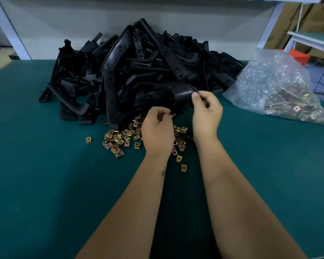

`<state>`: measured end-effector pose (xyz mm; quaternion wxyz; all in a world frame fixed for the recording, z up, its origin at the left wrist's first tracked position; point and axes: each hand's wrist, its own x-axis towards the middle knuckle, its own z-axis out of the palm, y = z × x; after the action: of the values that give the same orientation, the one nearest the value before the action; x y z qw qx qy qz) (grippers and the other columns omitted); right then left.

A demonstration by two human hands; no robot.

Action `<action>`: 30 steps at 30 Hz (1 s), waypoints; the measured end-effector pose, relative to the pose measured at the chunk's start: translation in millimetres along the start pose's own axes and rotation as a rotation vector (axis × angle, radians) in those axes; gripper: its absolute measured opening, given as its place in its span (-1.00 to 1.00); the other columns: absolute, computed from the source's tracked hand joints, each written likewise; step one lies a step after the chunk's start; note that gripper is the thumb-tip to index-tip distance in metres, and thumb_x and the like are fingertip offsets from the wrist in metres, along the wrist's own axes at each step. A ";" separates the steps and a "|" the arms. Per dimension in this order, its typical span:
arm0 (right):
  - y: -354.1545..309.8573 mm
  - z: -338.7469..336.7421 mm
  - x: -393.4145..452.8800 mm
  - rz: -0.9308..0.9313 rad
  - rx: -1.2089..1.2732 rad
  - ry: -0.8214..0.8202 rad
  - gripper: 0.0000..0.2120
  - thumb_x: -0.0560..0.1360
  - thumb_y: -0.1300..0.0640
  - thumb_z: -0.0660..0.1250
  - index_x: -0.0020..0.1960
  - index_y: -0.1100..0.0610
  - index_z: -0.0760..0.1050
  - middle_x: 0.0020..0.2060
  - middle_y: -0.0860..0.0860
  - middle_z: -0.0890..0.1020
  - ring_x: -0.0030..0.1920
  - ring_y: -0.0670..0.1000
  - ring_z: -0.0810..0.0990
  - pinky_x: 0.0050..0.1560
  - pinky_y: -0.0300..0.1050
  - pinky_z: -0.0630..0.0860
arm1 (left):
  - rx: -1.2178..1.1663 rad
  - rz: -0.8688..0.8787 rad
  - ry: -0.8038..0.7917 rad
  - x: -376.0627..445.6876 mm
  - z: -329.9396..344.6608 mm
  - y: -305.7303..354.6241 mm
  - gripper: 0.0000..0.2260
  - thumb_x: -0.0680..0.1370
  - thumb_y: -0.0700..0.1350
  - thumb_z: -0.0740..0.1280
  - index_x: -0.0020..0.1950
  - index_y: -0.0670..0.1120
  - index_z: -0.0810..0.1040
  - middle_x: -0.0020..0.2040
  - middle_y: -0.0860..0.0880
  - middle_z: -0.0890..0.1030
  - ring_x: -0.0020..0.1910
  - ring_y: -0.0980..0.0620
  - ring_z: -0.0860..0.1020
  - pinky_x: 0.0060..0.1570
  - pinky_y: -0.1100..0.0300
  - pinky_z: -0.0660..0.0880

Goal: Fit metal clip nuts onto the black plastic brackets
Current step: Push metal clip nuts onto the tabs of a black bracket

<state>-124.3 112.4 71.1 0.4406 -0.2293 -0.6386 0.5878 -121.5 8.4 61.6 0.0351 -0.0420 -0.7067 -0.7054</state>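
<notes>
A big heap of black plastic brackets (pixel 138 62) lies at the back of the green table. In front of it spreads a loose scatter of gold metal clip nuts (pixel 120 139). My right hand (pixel 206 111) pinches the near end of one black bracket (pixel 165 94) at the heap's front edge, thumb on top. My left hand (pixel 157 128) hovers over the clip nuts with its fingers curled; a clip nut (pixel 173 114) shows at its fingertips, but the grip itself is hidden.
A clear plastic bag (pixel 275 86) full of clip nuts sits at the right of the green table (pixel 45 184). White frame posts and a grey back panel close off the rear. Cardboard boxes and an orange object stand beyond the right edge.
</notes>
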 end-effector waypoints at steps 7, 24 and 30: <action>-12.2 -5.9 -25.3 -0.551 -0.231 -0.002 -0.88 0.58 0.17 0.31 0.04 0.13 0.61 -0.03 -0.05 0.33 -0.15 -0.27 0.40 -0.12 -0.48 0.38 | -0.305 -0.139 -0.183 3.0 -7.3 14.9 -0.80 0.67 -0.05 0.18 0.15 0.00 0.59 0.09 -0.02 0.67 0.11 0.05 0.62 0.17 -0.01 0.57; -24.8 6.8 -42.7 -0.471 -0.126 -0.127 -0.62 0.51 0.23 0.24 0.32 0.05 0.41 0.21 -0.08 0.42 -0.17 -0.14 0.52 -0.16 -0.36 0.44 | -1.309 -0.439 -0.385 23.5 -45.7 19.1 -0.71 0.46 -0.30 0.23 0.15 -0.31 0.55 0.05 -0.23 0.65 -0.06 -0.14 0.68 -0.10 0.09 0.66; -10.0 -10.7 -17.1 -0.021 -0.411 -0.202 -0.80 0.55 0.18 0.21 -0.11 -0.05 0.56 -0.18 -0.15 0.60 -0.21 -0.16 0.54 -0.19 -0.12 0.49 | -1.202 -0.441 -0.447 20.1 -37.0 16.4 -0.80 0.63 -0.12 0.23 0.18 -0.06 0.59 0.06 -0.07 0.68 -0.02 -0.03 0.67 0.02 0.05 0.62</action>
<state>-104.4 102.4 74.7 0.3247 -0.2477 -0.7882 0.4605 -140.0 -28.4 80.2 -0.2861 -0.0541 -0.1740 -0.9407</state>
